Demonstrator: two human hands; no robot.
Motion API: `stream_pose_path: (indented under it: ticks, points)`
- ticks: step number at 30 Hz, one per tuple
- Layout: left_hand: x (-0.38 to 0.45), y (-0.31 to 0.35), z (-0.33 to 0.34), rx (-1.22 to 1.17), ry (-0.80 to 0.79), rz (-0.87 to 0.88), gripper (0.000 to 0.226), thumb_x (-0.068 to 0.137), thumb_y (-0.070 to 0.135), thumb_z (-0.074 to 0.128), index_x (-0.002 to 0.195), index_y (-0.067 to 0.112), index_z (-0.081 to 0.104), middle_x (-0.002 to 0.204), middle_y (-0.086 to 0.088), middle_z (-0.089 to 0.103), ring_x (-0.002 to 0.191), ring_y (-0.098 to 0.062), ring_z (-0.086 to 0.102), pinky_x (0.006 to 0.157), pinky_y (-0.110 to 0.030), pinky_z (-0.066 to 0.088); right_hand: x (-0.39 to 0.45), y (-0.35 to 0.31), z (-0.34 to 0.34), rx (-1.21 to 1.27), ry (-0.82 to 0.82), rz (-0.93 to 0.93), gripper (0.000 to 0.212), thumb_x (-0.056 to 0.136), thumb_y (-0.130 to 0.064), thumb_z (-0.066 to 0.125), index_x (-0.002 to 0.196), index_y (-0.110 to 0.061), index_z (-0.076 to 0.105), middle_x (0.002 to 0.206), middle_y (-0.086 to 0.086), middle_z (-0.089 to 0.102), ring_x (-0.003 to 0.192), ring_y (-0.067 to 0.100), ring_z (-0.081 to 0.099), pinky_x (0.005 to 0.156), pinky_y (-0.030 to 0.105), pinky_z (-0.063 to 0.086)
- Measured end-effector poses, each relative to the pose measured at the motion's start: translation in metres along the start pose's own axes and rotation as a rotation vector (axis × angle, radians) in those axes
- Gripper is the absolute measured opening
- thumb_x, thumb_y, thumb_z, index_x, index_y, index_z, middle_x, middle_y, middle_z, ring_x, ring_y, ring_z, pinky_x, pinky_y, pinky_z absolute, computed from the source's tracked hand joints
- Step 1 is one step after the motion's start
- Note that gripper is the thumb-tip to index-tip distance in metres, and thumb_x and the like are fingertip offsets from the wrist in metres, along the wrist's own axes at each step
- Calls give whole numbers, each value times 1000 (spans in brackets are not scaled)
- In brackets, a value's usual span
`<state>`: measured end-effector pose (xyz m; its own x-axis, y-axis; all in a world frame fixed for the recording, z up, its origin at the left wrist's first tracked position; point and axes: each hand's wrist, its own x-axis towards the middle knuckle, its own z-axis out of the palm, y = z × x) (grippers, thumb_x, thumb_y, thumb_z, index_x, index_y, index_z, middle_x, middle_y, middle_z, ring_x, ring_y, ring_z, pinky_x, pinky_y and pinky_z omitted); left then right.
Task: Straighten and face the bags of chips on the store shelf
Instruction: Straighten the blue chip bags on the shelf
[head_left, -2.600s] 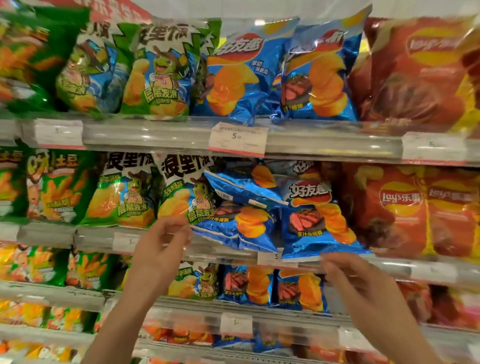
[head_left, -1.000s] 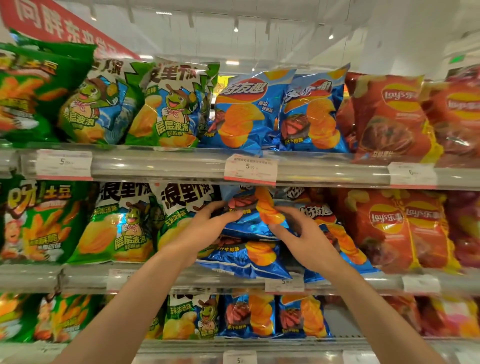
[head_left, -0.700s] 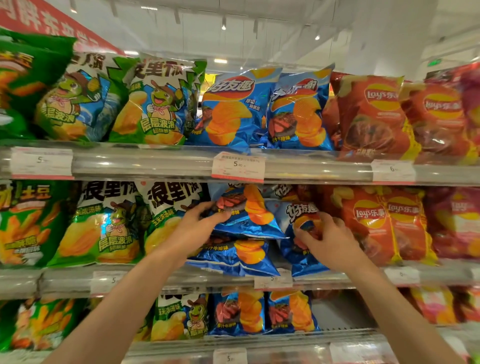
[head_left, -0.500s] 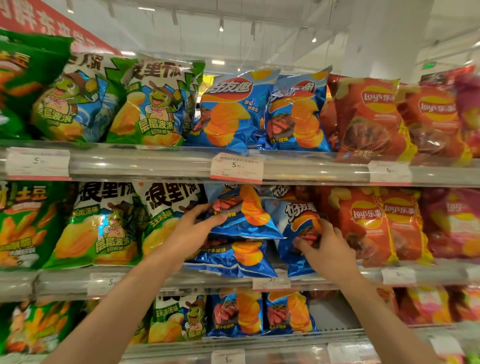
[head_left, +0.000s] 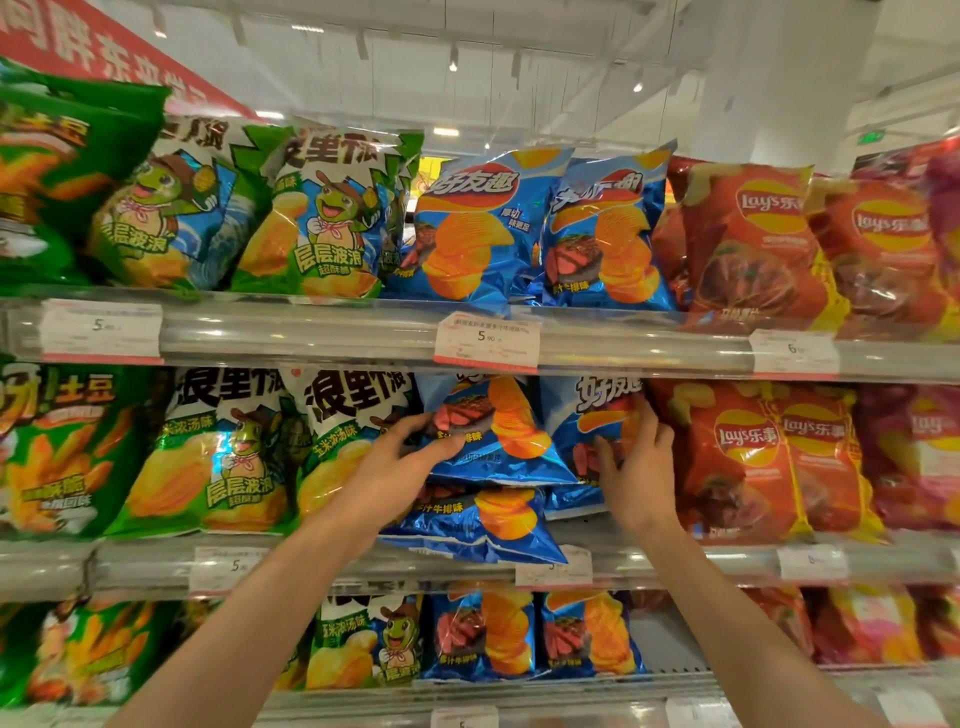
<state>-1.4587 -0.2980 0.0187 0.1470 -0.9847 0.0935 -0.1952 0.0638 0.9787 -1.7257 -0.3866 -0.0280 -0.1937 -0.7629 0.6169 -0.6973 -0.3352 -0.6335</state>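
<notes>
On the middle shelf stand blue bags of steak-flavour chips. My left hand grips the left edge of a tilted blue bag that leans on a flat-lying blue bag poking over the shelf lip. My right hand holds a second, nearly upright blue bag by its right side, next to the red Lay's bags.
Green wave-chip bags stand left of my hands. The top shelf carries green, blue and red bags facing out, with price tags along its rail. The lower shelf holds more blue bags below my arms.
Both hands rose from the shelf lip to the blue bags. My left hand took the tilted bag; my right hand moved right and stood the second blue bag more upright.
</notes>
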Motion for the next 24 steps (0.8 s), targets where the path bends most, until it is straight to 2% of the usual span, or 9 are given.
stream_pose_path:
  ticks: [6,9,13,16,18,20,21,22,24]
  points:
    - [5,-4,-1,-7,-14,-6,53,84,49,74,133,40,56,126,8,63,116,-15,61,106,-41,48,2,20,-10,-195,-229,104,74,96,-49,50,157,-25,15,149,25,32,133,47,35,107,56,35]
    - [6,-5,0,-9,-19,-7,54,82,50,76,132,41,56,127,7,64,116,-15,62,105,-42,49,-5,16,-23,-160,-178,86,69,94,-51,49,153,-22,29,149,21,36,135,41,34,110,54,35]
    - [5,-4,1,19,-17,3,53,84,51,73,133,42,55,125,9,60,117,-14,58,106,-39,47,-17,-18,-40,-29,17,-71,28,95,-32,60,116,-14,65,113,10,61,110,29,55,96,46,46]
    - [4,-2,1,-2,-28,14,42,84,49,73,123,47,57,121,9,64,111,-11,62,104,-39,50,-19,-57,-42,167,-270,64,34,96,-51,52,92,-20,67,79,-1,66,81,19,64,79,42,51]
    - [2,-1,1,-14,-21,20,39,84,49,73,120,47,58,121,9,65,110,-12,63,103,-41,51,-14,-78,-39,220,-455,150,54,94,-62,45,96,-13,67,73,4,62,73,21,60,74,40,49]
    - [-2,3,0,-18,-16,33,32,87,45,72,116,46,58,117,10,66,105,-8,64,98,-37,53,-10,-94,-34,266,-551,202,61,93,-65,44,112,-11,66,84,-9,41,79,14,59,83,40,48]
    - [-4,4,-1,-16,-18,38,30,88,44,71,115,46,58,114,12,65,102,-5,63,95,-33,53,-10,-99,-32,297,-573,228,59,93,-65,45,119,-16,64,131,4,45,87,9,60,88,36,45]
    - [-5,5,-2,-8,-17,43,31,88,44,70,116,46,57,113,14,64,101,-3,62,92,-31,53,-10,-100,-29,326,-586,246,58,92,-64,47,126,-20,62,105,-6,66,94,6,58,90,31,41]
    - [-9,6,-5,8,-25,48,35,89,45,69,121,45,56,112,14,62,100,-2,61,87,-27,53,-10,-96,-23,377,-569,257,55,92,-60,53,131,-22,60,112,-12,63,101,5,55,89,26,36]
